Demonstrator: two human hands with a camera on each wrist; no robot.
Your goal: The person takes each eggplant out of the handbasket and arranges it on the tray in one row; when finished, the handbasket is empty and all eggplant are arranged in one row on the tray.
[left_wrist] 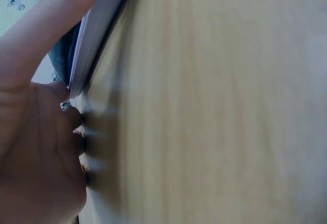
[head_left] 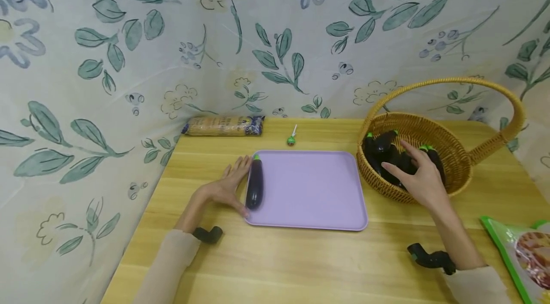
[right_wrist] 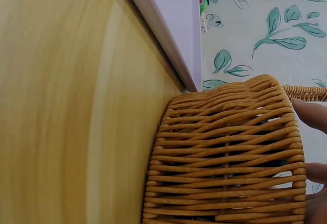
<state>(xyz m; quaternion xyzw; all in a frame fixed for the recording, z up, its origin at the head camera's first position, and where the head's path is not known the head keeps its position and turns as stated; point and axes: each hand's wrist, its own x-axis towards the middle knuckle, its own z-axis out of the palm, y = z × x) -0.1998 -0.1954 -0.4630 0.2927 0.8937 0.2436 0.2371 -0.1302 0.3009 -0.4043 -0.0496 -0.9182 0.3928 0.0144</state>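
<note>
A purple eggplant (head_left: 256,184) with a green stem end lies lengthwise along the left side of the lilac tray (head_left: 309,189). My left hand (head_left: 221,191) is spread at the tray's left edge, thumb near the front corner and fingertips near the back one. In the left wrist view, the palm (left_wrist: 41,157) is beside the tray wall (left_wrist: 97,35). Over the wicker basket (head_left: 412,125) on the right, my right hand (head_left: 421,180) reaches in with thumb and fingers apart, above several dark eggplants (head_left: 384,141). Its fingertips show only partly past the basket rim in the right wrist view.
A clear-wrapped package (head_left: 223,126) with blue ends lies at the table's back edge. Near it is a small green lollipop (head_left: 291,141). The basket's tall handle (head_left: 447,80) arches above it. A green-edged bag (head_left: 526,251) lies at the front right.
</note>
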